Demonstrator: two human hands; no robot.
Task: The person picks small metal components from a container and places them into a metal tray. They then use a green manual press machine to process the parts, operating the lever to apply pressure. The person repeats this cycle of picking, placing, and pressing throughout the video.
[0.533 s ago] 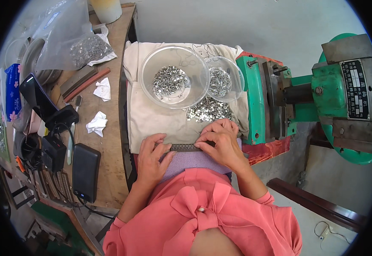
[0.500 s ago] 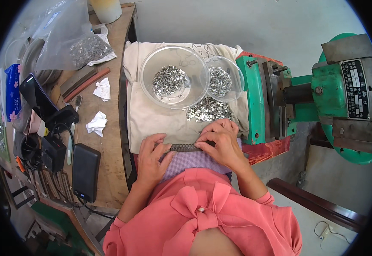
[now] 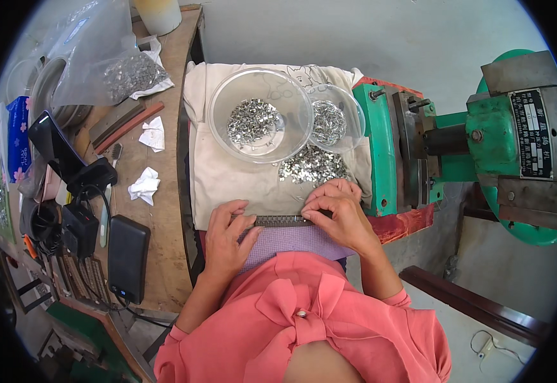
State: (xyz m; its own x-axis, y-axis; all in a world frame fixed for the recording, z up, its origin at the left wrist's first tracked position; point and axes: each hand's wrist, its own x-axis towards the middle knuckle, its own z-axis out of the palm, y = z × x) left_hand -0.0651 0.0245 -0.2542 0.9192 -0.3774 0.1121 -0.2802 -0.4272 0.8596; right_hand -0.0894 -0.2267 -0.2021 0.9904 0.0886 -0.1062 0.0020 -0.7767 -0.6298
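Observation:
A dark, narrow strip with a row of slots (image 3: 282, 221) lies crosswise in front of me, on a purple woven cloth. My left hand (image 3: 227, 233) grips its left end with curled fingers and thumb. Over the right end, my right hand (image 3: 336, 214) is closed in a pinch, a tiny shiny metal piece (image 3: 301, 199) showing at the fingertips. Just beyond that hand is a loose pile of small silvery metal pieces (image 3: 313, 165). A large clear plastic bowl (image 3: 218, 115) holds more of them, and a smaller clear bowl (image 3: 356, 121) beside it also contains some.
To the right stands a green machine (image 3: 495, 137) with a metal clamping part near the cloth-covered surface. The wooden table (image 3: 163, 249) at left carries a phone on a stand (image 3: 55, 143), a black power bank (image 3: 128, 258), cables, crumpled tissues (image 3: 144, 186) and a plastic bag of small parts (image 3: 131, 73).
My right hand has shifted slightly right along the strip, uncovering more of its slots. My left hand stays at the left end.

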